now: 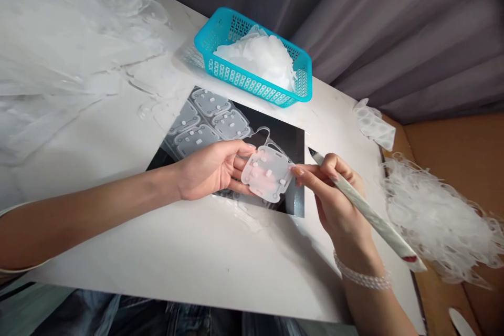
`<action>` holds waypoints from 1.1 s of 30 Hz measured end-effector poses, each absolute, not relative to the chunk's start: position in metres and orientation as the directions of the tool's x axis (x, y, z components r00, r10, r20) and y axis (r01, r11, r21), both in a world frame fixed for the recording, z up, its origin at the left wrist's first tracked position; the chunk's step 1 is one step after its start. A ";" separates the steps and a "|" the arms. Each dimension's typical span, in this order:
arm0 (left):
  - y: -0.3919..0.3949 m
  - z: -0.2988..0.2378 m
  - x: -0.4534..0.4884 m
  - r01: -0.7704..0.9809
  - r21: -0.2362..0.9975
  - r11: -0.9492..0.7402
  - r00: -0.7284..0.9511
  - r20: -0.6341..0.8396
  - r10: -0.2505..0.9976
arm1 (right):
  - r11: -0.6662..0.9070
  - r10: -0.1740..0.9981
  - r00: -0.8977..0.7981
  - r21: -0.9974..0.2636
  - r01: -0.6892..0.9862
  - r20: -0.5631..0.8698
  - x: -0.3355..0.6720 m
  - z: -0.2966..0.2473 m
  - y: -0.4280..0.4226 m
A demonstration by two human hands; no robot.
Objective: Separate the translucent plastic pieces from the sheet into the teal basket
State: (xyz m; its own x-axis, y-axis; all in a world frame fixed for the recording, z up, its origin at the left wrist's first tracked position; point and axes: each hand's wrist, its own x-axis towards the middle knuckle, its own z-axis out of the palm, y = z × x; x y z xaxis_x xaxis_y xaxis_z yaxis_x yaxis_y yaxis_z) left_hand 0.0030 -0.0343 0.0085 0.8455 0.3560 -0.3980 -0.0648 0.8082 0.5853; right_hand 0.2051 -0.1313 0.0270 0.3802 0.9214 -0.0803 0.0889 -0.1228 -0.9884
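My left hand is closed on a translucent white plastic piece, thumb on top and fingers beneath. The piece has rounded corners, small slots and raised bumps. With thumb and finger, my right hand pinches the piece's right edge. That same hand also grips a long pale pen-shaped tool, whose dark pointed tip faces up and left, clear of the piece. Below both hands lies a black mat bearing a translucent sheet with several similar shapes. A thin looped strip of the sheet rises behind the held piece.
At the back, a turquoise basket holds a pile of white translucent pieces. Layered clear sheets cover the table's left side. On the right, a heap of stringy scrap lies by a cardboard box, near a small clear scrap.
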 end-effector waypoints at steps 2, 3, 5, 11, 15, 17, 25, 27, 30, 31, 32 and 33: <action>-0.034 0.007 0.003 -0.066 0.576 0.814 0.847 -0.399 0.351 | -0.125 0.922 0.378 -0.988 0.091 -0.082 0.205 0.027 -0.131; -0.034 0.007 0.002 -0.065 0.574 0.816 0.849 -0.398 0.348 | -0.125 0.923 0.376 -0.988 0.091 -0.082 0.206 0.027 -0.132; -0.034 0.007 0.002 -0.066 0.574 0.816 0.850 -0.395 0.347 | -0.123 0.925 0.371 -0.988 0.089 -0.081 0.206 0.027 -0.132; -0.034 0.009 0.002 -0.058 0.574 0.817 0.842 -0.412 0.349 | -0.121 0.922 0.378 -0.991 0.064 -0.088 0.205 0.026 -0.133; -0.035 0.011 0.002 -0.060 0.563 0.824 0.830 -0.430 0.354 | -0.118 0.923 0.369 -0.993 0.012 -0.106 0.205 0.028 -0.131; -0.035 0.011 0.002 -0.060 0.564 0.824 0.829 -0.431 0.356 | -0.115 0.924 0.365 -0.993 -0.015 -0.112 0.204 0.029 -0.130; -0.031 0.003 0.001 -0.146 0.513 0.846 0.813 -0.425 0.398 | 0.046 0.925 0.375 -0.998 0.043 0.058 0.198 0.034 -0.139; -0.030 0.002 0.001 -0.148 0.537 0.831 0.790 -0.441 0.426 | 0.093 0.946 0.304 -0.993 0.075 0.112 0.198 0.033 -0.143; -0.030 0.002 0.001 -0.151 0.613 0.776 0.756 -0.434 0.490 | 0.104 0.970 0.211 -0.991 0.086 0.120 0.202 0.029 -0.144; -0.031 0.002 0.001 -0.156 0.637 0.755 0.747 -0.425 0.512 | 0.098 0.973 0.201 -0.992 0.082 0.112 0.204 0.027 -0.144; -0.032 0.003 0.001 -0.158 0.658 0.737 0.742 -0.414 0.528 | 0.091 0.975 0.198 -0.993 0.077 0.105 0.205 0.026 -0.143; -0.033 0.003 0.000 -0.160 0.674 0.721 0.742 -0.400 0.538 | 0.089 0.975 0.199 -0.993 0.074 0.102 0.207 0.024 -0.143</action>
State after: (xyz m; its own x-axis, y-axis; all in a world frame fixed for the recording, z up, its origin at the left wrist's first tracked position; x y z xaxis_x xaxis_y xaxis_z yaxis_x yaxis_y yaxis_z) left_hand 0.0004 -0.0327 0.0033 0.7419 0.5381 -0.4001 -0.1598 0.7213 0.6739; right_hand 0.2068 -0.1426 0.0243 0.1989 0.9747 0.1018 0.0735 0.0887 -0.9933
